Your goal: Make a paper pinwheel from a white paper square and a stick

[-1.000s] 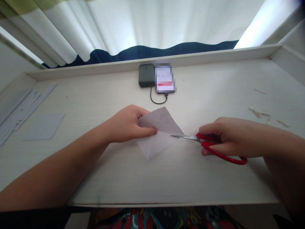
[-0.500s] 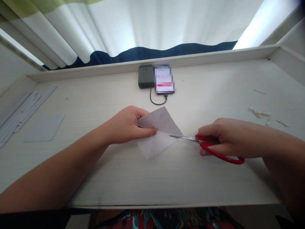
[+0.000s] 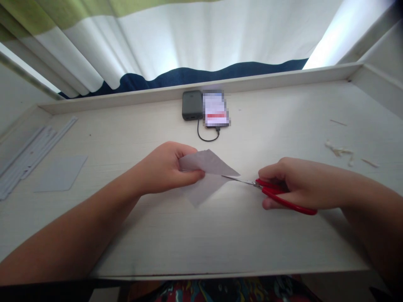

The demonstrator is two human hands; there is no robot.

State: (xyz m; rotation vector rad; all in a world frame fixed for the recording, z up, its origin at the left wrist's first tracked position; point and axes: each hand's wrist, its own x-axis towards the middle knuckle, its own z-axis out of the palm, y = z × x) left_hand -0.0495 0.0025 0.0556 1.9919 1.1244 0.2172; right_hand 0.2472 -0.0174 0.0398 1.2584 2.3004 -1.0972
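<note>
My left hand [image 3: 166,167] pinches a folded sheet of white paper [image 3: 209,165] above the middle of the white desk [image 3: 201,235], thumb under and fingers over its left edge. My right hand [image 3: 292,182] is closed round the red handles of a pair of scissors [image 3: 273,192]. The steel blades point left and reach into the paper's right corner, between its upper and lower flaps. Part of the handles is hidden under my fingers.
A dark power bank [image 3: 192,105] and a phone [image 3: 215,109] joined by a short cable lie at the back centre. White strips [image 3: 28,153] and a grey card [image 3: 61,173] lie at the left. Small paper scraps [image 3: 341,149] are scattered at the right.
The paper's upper flap has tipped flatter and lower. The scissors have slid a little further left into the paper. Both hands have stayed nearly in place.
</note>
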